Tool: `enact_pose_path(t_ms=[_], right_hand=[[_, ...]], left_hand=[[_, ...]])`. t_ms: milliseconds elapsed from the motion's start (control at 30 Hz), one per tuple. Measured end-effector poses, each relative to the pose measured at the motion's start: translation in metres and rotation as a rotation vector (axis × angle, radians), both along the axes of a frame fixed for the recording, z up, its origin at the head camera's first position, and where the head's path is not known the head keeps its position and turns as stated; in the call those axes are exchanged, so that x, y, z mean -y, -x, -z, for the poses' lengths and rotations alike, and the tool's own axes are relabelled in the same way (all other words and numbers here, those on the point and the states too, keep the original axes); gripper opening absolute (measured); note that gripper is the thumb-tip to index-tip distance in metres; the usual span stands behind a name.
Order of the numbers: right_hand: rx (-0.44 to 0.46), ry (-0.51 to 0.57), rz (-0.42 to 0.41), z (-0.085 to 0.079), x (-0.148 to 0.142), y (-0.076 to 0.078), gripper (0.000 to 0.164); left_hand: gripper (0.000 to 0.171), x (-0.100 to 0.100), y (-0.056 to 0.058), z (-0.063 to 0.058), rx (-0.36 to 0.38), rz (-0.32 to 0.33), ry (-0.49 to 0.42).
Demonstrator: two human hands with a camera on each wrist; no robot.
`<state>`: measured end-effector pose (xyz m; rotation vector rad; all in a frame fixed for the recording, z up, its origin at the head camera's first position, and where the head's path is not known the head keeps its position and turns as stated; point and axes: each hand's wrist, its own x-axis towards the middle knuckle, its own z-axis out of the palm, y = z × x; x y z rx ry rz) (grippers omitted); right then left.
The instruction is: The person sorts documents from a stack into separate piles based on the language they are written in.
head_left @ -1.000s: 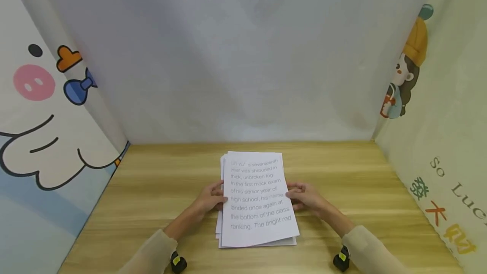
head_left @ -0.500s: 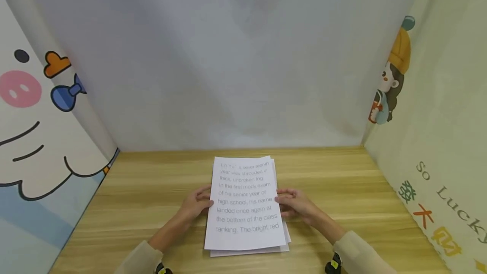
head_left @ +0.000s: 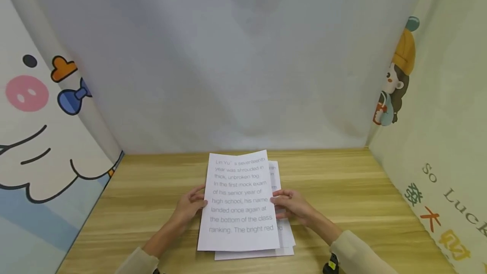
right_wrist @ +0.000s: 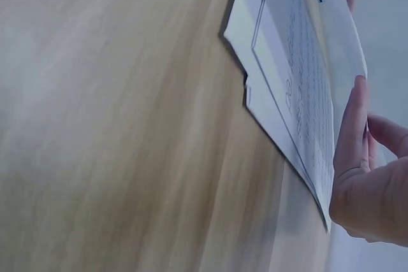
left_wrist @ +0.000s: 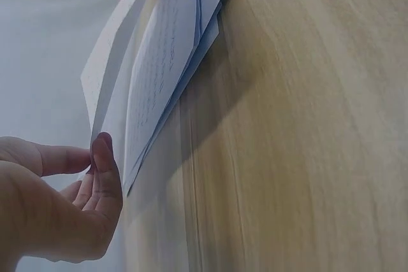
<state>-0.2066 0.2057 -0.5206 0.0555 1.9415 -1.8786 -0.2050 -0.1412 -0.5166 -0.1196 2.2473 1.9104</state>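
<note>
A white printed sheet of paper (head_left: 239, 200) is raised off the stack, its text facing up. My left hand (head_left: 189, 204) pinches its left edge between thumb and fingers, plain in the left wrist view, where the left hand (left_wrist: 76, 202) has the paper edge between its fingertips. At the opposite edge my right hand (head_left: 294, 206) pinches the same sheet. Beneath lies a stack of printed paper (head_left: 285, 240), showing along the right and lower sides of the held sheet. Both wrist views show a gap between the sheet and the stack (right_wrist: 296, 81).
The stack rests on a wood-grain table (head_left: 144, 189). A pale backdrop (head_left: 236, 75) rises behind it. Printed side panels with cartoon figures stand at left and right, including a right panel (head_left: 437, 117) with lettering.
The top sheet has lifted away from the stack and shifted left, uncovering more of the printed pages at the right. Both hands moved left with it, and the head view shifted slightly.
</note>
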Motion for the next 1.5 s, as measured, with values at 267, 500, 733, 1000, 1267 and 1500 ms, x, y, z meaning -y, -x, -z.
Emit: enact_pose_path(t_ms=[267,500,733,1000,1267,1500], right_hand=[[0.000,-0.012,0.015,0.001,0.010,-0.003,0.042],[0.004,0.008,0.002,0.004,0.023,-0.005,0.045],[-0.005,0.031,0.014,0.004,0.033,0.000,0.041],[-0.017,0.016,0.008,-0.001,0.042,0.005,0.044],[0.002,0.077,-0.009,-0.001,0.064,0.011,0.043],[0.034,0.091,-0.015,0.000,0.077,0.010,0.043]], left_hand=[[0.058,0.010,-0.007,0.001,-0.049,-0.007,-0.023],[0.057,0.019,-0.009,-0.004,0.006,-0.045,-0.005],[0.057,0.028,-0.008,-0.008,0.028,-0.052,0.032],[0.055,0.035,-0.007,-0.008,0.027,-0.079,-0.019],[0.054,0.057,-0.003,-0.009,0.045,-0.110,0.012],[0.052,0.070,-0.006,-0.007,0.073,-0.123,0.046]])
